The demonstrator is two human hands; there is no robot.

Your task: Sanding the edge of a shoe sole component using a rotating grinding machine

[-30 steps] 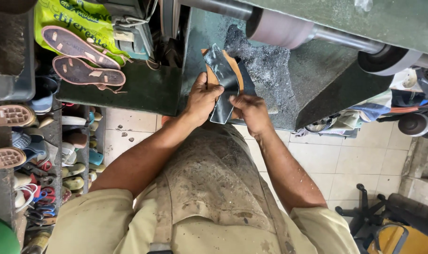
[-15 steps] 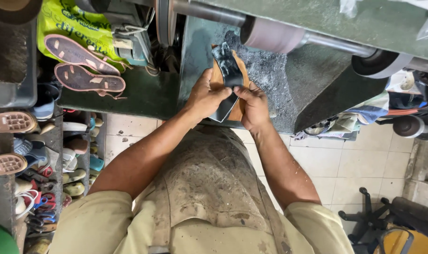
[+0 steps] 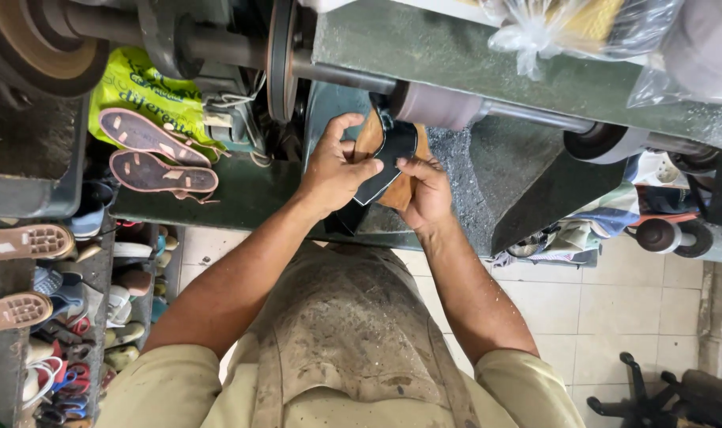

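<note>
Shoe sole (image 3: 388, 162), black over tan, is partly hidden by both hands; its top edge blurs against the sanding drum (image 3: 436, 105). Left hand (image 3: 335, 170) and right hand (image 3: 420, 190) pinch it between closed fingers.

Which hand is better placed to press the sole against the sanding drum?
Probably the left hand: its fingers reach over the sole's upper end, next to the drum. The right hand grips the lower end, farther away.
</note>
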